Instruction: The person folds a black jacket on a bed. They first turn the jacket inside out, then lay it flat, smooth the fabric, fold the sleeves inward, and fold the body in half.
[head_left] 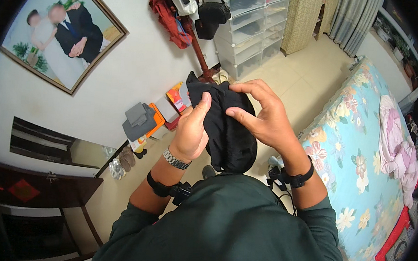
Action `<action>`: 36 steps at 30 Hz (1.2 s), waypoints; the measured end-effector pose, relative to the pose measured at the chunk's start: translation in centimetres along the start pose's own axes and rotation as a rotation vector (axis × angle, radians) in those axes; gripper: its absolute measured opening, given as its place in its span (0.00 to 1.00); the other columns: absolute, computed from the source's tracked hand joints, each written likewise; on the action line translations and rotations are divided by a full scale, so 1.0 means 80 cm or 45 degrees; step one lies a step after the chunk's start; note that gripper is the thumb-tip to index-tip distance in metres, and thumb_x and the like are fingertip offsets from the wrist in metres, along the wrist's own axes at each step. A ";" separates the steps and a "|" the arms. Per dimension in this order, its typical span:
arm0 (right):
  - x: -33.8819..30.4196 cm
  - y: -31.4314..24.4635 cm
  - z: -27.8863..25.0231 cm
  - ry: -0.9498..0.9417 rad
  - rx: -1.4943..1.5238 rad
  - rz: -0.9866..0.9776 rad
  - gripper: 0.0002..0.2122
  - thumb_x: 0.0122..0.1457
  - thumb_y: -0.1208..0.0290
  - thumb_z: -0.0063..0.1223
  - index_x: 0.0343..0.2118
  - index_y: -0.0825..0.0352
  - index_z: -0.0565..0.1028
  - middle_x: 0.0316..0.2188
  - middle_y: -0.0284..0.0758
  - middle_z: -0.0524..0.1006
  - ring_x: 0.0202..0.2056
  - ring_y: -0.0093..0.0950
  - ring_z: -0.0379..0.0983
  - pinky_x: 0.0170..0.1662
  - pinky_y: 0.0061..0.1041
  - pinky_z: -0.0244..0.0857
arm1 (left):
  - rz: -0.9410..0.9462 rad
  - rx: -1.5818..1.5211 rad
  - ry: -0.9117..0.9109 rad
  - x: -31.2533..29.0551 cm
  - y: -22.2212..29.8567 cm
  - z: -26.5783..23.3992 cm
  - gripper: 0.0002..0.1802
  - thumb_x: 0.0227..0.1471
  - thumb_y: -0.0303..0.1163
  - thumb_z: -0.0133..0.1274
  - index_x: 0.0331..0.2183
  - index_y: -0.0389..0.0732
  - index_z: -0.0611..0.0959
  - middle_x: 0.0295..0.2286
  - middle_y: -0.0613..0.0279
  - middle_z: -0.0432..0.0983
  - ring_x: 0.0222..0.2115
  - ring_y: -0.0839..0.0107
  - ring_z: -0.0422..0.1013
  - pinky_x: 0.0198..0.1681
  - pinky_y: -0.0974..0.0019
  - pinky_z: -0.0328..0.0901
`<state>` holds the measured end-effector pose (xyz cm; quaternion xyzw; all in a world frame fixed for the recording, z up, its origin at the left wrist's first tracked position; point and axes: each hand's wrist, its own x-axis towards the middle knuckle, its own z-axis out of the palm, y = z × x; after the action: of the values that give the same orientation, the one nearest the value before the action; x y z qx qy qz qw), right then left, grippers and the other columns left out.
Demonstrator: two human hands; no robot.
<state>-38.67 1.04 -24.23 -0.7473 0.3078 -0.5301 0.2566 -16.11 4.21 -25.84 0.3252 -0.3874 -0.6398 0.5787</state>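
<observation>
A piece of black cloth [226, 131], bunched and folded, hangs in front of my torso; I cannot make out whether it is a garment or a bag. My left hand [190, 134] is closed on its left side, thumb pointing up along the front and the other fingers hidden behind. From the right, my right hand [270, 118] curls around the upper edge, with the index fingertip on the fabric and the thumb lower down against its front. A metal watch [176, 159] sits on my left wrist, and each forearm carries a strapped black device.
To the right stands a bed [348, 155] with a floral cover and a pink cloth [395, 138]. Ahead are clear drawers [247, 31] and a coat stand [198, 47]. Boxes [144, 121] and shoes [121, 165] line the left wall below a framed picture [63, 30].
</observation>
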 end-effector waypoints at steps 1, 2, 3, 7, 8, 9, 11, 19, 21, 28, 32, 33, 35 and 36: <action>-0.001 -0.001 0.004 0.011 -0.071 0.078 0.14 0.63 0.74 0.76 0.49 0.70 0.86 0.41 0.38 0.83 0.44 0.35 0.81 0.50 0.33 0.75 | -0.028 0.022 0.008 0.001 -0.002 -0.001 0.25 0.84 0.42 0.47 0.63 0.31 0.82 0.62 0.56 0.81 0.63 0.68 0.76 0.70 0.57 0.68; -0.002 0.001 0.007 -0.018 -0.018 0.149 0.13 0.63 0.74 0.76 0.49 0.70 0.86 0.39 0.37 0.82 0.43 0.33 0.81 0.49 0.32 0.74 | 0.102 0.084 -0.012 -0.004 -0.007 -0.001 0.24 0.84 0.42 0.48 0.61 0.31 0.83 0.59 0.58 0.83 0.61 0.71 0.76 0.68 0.59 0.69; -0.005 0.004 0.008 -0.061 0.036 0.220 0.12 0.64 0.75 0.76 0.48 0.71 0.86 0.37 0.36 0.81 0.42 0.31 0.80 0.48 0.32 0.74 | 0.097 0.116 0.018 -0.003 -0.006 -0.005 0.23 0.83 0.42 0.49 0.58 0.32 0.84 0.57 0.60 0.84 0.59 0.73 0.77 0.67 0.60 0.69; -0.014 0.019 0.008 -0.099 0.632 0.682 0.08 0.71 0.75 0.70 0.48 0.72 0.86 0.38 0.27 0.83 0.41 0.18 0.77 0.47 0.23 0.72 | 0.028 0.233 0.131 -0.007 0.000 -0.012 0.19 0.83 0.41 0.51 0.49 0.35 0.87 0.50 0.64 0.85 0.52 0.77 0.77 0.63 0.63 0.69; -0.015 0.022 0.008 -0.093 0.796 0.812 0.07 0.72 0.75 0.68 0.48 0.72 0.86 0.39 0.25 0.84 0.41 0.17 0.77 0.48 0.22 0.72 | 0.068 0.195 0.066 -0.008 0.003 -0.010 0.19 0.83 0.41 0.51 0.48 0.36 0.87 0.48 0.64 0.85 0.51 0.77 0.77 0.62 0.63 0.70; -0.016 0.025 0.008 -0.094 0.828 0.835 0.07 0.75 0.74 0.66 0.49 0.71 0.86 0.42 0.25 0.85 0.42 0.16 0.77 0.49 0.20 0.72 | 0.084 0.176 0.032 -0.009 0.004 -0.006 0.18 0.82 0.41 0.52 0.46 0.36 0.87 0.47 0.65 0.85 0.50 0.78 0.77 0.61 0.64 0.70; -0.018 0.027 0.010 -0.077 0.898 0.867 0.08 0.75 0.73 0.66 0.50 0.71 0.86 0.41 0.25 0.85 0.42 0.16 0.78 0.49 0.20 0.73 | 0.093 0.167 0.051 -0.011 0.005 0.005 0.18 0.82 0.42 0.52 0.42 0.38 0.86 0.42 0.69 0.82 0.45 0.80 0.74 0.56 0.66 0.68; -0.025 0.036 0.001 0.000 0.808 0.904 0.09 0.73 0.73 0.68 0.51 0.70 0.85 0.42 0.26 0.85 0.43 0.16 0.78 0.49 0.20 0.74 | 0.043 0.252 0.055 -0.006 -0.004 0.014 0.21 0.84 0.44 0.49 0.45 0.38 0.86 0.44 0.69 0.83 0.47 0.82 0.74 0.56 0.67 0.69; -0.028 0.033 -0.005 0.045 0.680 0.817 0.10 0.71 0.73 0.71 0.51 0.71 0.85 0.41 0.27 0.85 0.44 0.17 0.78 0.49 0.22 0.74 | 0.081 0.197 0.000 -0.005 -0.010 0.016 0.22 0.84 0.44 0.48 0.49 0.36 0.86 0.48 0.67 0.83 0.51 0.80 0.75 0.61 0.66 0.69; -0.074 0.000 -0.007 -0.413 -0.551 0.346 0.18 0.54 0.67 0.79 0.43 0.68 0.83 0.44 0.46 0.84 0.45 0.51 0.82 0.48 0.43 0.78 | 0.059 -0.302 -0.181 0.021 0.004 0.014 0.35 0.85 0.53 0.39 0.73 0.35 0.72 0.70 0.55 0.74 0.71 0.58 0.70 0.78 0.48 0.60; -0.080 -0.014 -0.005 -0.238 -0.752 -0.029 0.16 0.53 0.70 0.75 0.39 0.69 0.79 0.43 0.45 0.82 0.48 0.49 0.82 0.45 0.47 0.77 | 0.167 -0.465 -0.125 0.048 0.021 0.013 0.39 0.83 0.58 0.41 0.74 0.37 0.71 0.71 0.54 0.74 0.71 0.55 0.69 0.79 0.45 0.58; -0.077 -0.022 -0.005 -0.359 -0.772 0.088 0.18 0.54 0.71 0.74 0.43 0.71 0.78 0.45 0.48 0.82 0.49 0.50 0.82 0.47 0.48 0.78 | 0.198 -0.525 -0.180 0.056 0.023 0.014 0.40 0.82 0.59 0.42 0.75 0.36 0.70 0.71 0.53 0.72 0.71 0.54 0.69 0.78 0.46 0.61; -0.077 -0.049 0.002 -0.564 -0.470 0.427 0.23 0.56 0.70 0.73 0.52 0.73 0.76 0.48 0.51 0.82 0.52 0.54 0.82 0.50 0.49 0.78 | 0.187 -0.454 -0.082 0.072 0.028 0.011 0.42 0.81 0.63 0.41 0.73 0.38 0.73 0.70 0.54 0.74 0.70 0.53 0.71 0.77 0.45 0.63; -0.077 -0.064 0.009 -0.678 -0.335 0.616 0.26 0.57 0.70 0.72 0.57 0.73 0.74 0.49 0.52 0.82 0.53 0.56 0.81 0.51 0.50 0.78 | 0.201 -0.416 -0.090 0.081 0.029 0.007 0.42 0.80 0.65 0.41 0.73 0.39 0.74 0.69 0.54 0.75 0.69 0.53 0.72 0.76 0.44 0.63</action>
<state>-38.53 9.07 -24.69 -0.7911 0.4633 -0.1975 0.3472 -16.26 -2.26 -23.31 0.1725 -0.3227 -0.6578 0.6583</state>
